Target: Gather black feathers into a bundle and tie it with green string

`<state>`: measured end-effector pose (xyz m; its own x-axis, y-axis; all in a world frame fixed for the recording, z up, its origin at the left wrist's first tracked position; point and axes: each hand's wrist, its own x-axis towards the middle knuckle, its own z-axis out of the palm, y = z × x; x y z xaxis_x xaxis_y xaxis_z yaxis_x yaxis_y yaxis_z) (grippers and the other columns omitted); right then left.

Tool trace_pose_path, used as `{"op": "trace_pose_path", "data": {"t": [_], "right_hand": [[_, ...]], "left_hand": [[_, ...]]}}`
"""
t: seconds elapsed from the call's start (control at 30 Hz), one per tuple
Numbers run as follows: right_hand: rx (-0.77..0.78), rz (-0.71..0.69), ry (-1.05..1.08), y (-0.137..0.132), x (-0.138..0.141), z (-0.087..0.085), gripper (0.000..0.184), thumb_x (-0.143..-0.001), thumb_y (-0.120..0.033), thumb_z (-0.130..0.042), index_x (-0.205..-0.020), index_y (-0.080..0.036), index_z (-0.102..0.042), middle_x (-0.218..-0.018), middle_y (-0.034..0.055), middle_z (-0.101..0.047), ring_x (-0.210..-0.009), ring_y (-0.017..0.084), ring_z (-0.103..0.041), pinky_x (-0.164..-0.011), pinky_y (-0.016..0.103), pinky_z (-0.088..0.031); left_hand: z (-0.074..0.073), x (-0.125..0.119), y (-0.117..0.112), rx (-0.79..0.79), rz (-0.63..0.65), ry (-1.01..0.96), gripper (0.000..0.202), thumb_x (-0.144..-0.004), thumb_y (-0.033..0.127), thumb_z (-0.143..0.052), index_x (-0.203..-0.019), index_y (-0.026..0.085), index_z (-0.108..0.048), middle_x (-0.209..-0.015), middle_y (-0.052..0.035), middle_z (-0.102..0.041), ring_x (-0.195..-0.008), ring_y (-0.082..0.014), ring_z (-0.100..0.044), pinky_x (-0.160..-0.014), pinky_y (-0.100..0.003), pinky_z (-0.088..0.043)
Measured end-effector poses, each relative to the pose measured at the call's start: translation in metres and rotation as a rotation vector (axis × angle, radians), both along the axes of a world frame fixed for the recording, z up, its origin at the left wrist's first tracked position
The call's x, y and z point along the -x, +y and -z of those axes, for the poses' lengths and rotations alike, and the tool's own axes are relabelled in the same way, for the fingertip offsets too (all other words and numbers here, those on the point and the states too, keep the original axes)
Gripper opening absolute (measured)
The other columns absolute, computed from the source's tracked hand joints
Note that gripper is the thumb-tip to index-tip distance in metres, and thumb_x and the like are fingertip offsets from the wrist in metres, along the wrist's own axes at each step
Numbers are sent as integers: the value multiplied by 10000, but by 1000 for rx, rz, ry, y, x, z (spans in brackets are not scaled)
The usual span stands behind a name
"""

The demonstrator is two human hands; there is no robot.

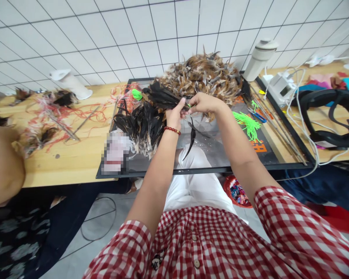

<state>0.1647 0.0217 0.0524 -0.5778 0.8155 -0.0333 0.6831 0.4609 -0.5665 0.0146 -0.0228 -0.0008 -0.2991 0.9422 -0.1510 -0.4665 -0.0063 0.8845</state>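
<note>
Feathers in hand — my left hand [174, 116] pinches a bundle of dark, glossy feathers [163, 97] by the quills while my right hand [203, 104] nips its tip to steady it, above the black-framed tray [209, 169] on the wooden table [72, 159], before a heap of brown feathers [203, 75].

I count two hands of mine, left hand [174, 115] and right hand [204, 104], over one tabletop [75, 159]. On it lie one black tray [209, 169], two feather heaps, a brown heap [203, 75] and a black heap [144, 124], one bunch of green cord [247, 124], two white bottles [260, 58] [71, 83], and one black headset [334, 116].
</note>
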Motion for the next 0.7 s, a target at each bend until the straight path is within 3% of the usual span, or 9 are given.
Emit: {"op": "trace_pose_path", "data": {"t": [0.1, 0.17, 0.23, 0.33, 0.4, 0.47, 0.6, 0.7], "right_hand": [[-36, 45, -224, 2, -19, -9, 66, -713, -146, -853, -744, -175, -802, -614, -18, -623, -686, 142, -568, -731, 312, -434], [-66, 176, -291, 0, -48, -20, 128, -725, -117, -852, -844, -158, -833, -693, 14, -684, -722, 145, -582, -757, 327, -435], [-86, 393, -320, -5, -84, -30, 217, -793, -131, -819, -1008, -112, -836, -833, 60, -740, -766, 131, -578, -767, 331, -417], [-104, 755, -275, -10, -139, -31, 307, -923, -241, -737, -1176, -77, -795, -1052, 147, -770, -852, 132, -585, -774, 338, -402], [-103, 951, -247, -9, -166, -23, 372, -970, -310, -695, -1212, -36, -768, -1143, 203, -757, -936, 151, -613, -789, 340, -403], [-95, 1052, -258, -3, -185, -10, 401, -1001, -328, -651, -1228, -15, -757, -1199, 241, -744, -1015, 175, -635, -815, 349, -404], [-71, 1069, -328, 14, -203, 17, 420, -1012, -334, -630, -1280, -31, -743, -1268, 259, -726, -1092, 206, -650, -832, 350, -400], [-9, 1055, -373, 23, -207, 33, 408, -1002, -329, -643, -1289, -59, -746, -1254, 254, -731, -1002, 198, -647, -793, 355, -395]], "left_hand": [[-5, 13, 5, 39, -115, -215, 151, -909, 308, -738, -886, 165, -699, -755, 0, -689, -576, -69, -594, -516, -188, -417], [-9, 22, 6, 47, -154, -325, 192, -996, 300, -624, -851, 180, -665, -693, 13, -654, -481, -44, -497, -432, -173, -343], [-14, 27, 4, 50, -167, -389, 294, -1059, 282, -518, -799, 187, -616, -626, 26, -597, -415, -31, -396, -378, -168, -260], [-20, 26, 0, 71, -155, -423, 341, -1080, 249, -463, -764, 183, -573, -583, 41, -541, -394, -28, -363, -364, -159, -231], [-22, 22, -3, 89, -131, -413, 337, -1080, 238, -458, -767, 179, -568, -580, 45, -534, -392, -25, -366, -369, -153, -229], [-21, 18, -3, 105, -111, -390, 331, -1077, 238, -469, -767, 178, -567, -581, 47, -535, -389, -20, -371, -375, -148, -225], [-20, 13, -2, 107, -95, -342, 332, -1066, 227, -474, -754, 174, -575, -571, 39, -542, -388, -25, -382, -377, -152, -227], [-20, 13, -3, 102, -84, -313, 334, -1065, 226, -474, -753, 171, -581, -583, 38, -548, -400, -24, -391, -390, -156, -229]]}}
